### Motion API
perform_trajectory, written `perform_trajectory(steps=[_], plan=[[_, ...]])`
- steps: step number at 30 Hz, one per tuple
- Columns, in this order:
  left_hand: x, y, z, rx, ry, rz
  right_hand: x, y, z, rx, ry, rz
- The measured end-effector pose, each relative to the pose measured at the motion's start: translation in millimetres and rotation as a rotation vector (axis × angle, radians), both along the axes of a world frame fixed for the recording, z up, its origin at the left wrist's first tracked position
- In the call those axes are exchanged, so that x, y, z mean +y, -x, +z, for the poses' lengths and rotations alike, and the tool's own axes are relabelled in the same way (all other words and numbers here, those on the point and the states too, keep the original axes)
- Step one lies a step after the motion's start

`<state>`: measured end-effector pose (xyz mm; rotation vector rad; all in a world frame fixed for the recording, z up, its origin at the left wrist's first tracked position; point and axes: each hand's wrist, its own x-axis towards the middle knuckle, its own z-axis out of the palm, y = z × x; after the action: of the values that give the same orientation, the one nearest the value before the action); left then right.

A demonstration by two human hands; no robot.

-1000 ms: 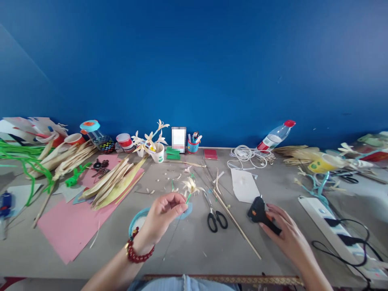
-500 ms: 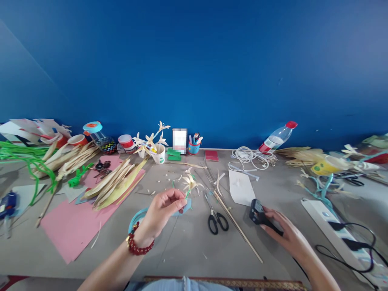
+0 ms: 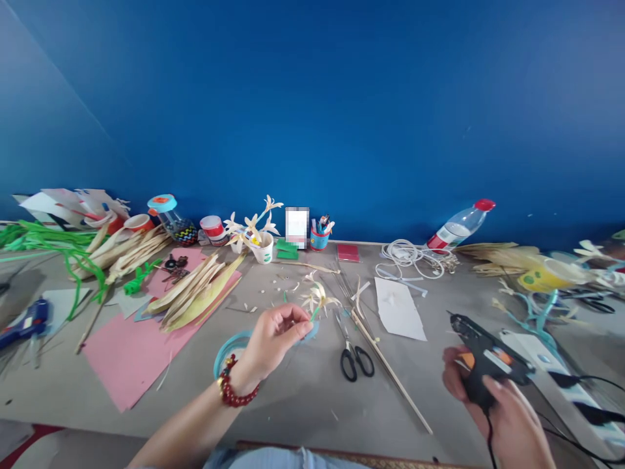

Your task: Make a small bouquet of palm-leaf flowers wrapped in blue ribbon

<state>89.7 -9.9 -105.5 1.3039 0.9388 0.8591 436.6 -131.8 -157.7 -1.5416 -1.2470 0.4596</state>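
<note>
Between thumb and fingers, my left hand (image 3: 280, 335) pinches the green stem of a pale husk flower (image 3: 319, 301), its petals spread above the table. My right hand (image 3: 505, 407) is wrapped round the handle of a black hot glue gun (image 3: 493, 358), whose nozzle points up and left. A cord hangs from the grip. Just right of the flower lie black-handled scissors (image 3: 355, 358). A roll of light blue tape (image 3: 225, 355) is partly hidden behind my left wrist. Long thin sticks (image 3: 393, 374) lie between the scissors and a white paper sheet (image 3: 399, 309).
Corn husks (image 3: 195, 293) lie on pink paper (image 3: 122, 365) at the left. A second, blue glue gun (image 3: 34, 322) is at the far left. A cup of husk flowers (image 3: 262, 249) and a leaning bottle (image 3: 461, 228) stand by the wall. A white power strip (image 3: 547, 378) lies right.
My right hand has lifted the glue gun off the table, moved it right and turned it upright with its nozzle leftward. My left hand still holds the flower; the view has shifted slightly.
</note>
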Motion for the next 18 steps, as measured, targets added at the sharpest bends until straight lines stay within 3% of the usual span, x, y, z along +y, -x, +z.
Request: perform_trajectory(steps=[2, 3, 6, 9, 12, 18], plan=[[1, -2, -1.2, 0.009, -0.026, 0.002, 0, 29, 14.9, 0.219, 0.034, 0.034], [2, -3, -1.9, 0.009, -0.032, 0.003, 0, 43, 21.0, 0.223, 0.026, 0.048], [2, -6, -2.7, 0.002, -0.036, 0.010, 2, 81, 34.6, 0.072, 0.041, 0.181], [-1, -8, -0.9, 0.018, -0.062, 0.024, 10, 109, 43.5, -0.235, -0.034, 0.322], [-4, -8, 2.0, 0.023, -0.093, 0.031, 20, 125, 48.7, -0.398, -0.108, 0.395], [-6, -7, 2.4, -0.017, -0.116, 0.036, 30, 133, 50.1, -0.513, -0.120, 0.457]])
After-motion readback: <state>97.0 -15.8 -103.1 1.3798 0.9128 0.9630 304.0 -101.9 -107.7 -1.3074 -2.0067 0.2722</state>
